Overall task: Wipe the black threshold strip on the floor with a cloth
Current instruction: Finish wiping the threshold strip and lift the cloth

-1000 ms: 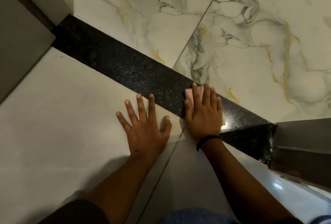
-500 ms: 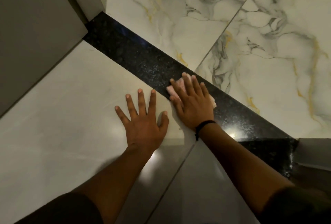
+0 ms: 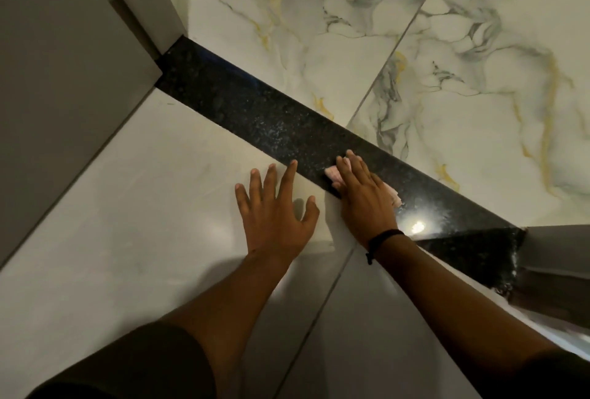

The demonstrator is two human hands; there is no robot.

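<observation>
The black speckled threshold strip (image 3: 274, 117) runs diagonally across the floor from upper left to lower right. My right hand (image 3: 364, 197) lies flat on its near edge and presses a small pale pink cloth (image 3: 332, 172) against it; the cloth shows at the fingertips and again at the hand's right side. My left hand (image 3: 274, 210) rests flat with fingers spread on the plain cream tile just before the strip, its index fingertip touching the strip's edge. A black band circles my right wrist.
Marble-patterned tiles (image 3: 447, 79) with grey and gold veins lie beyond the strip. A grey door frame (image 3: 64, 79) stands at the left end, another grey frame base (image 3: 555, 252) at the right end. A light glare (image 3: 418, 226) shines on the strip.
My right hand has slid the cloth leftward along the strip, away from the right frame. My left hand has stayed planted on the cream tile.
</observation>
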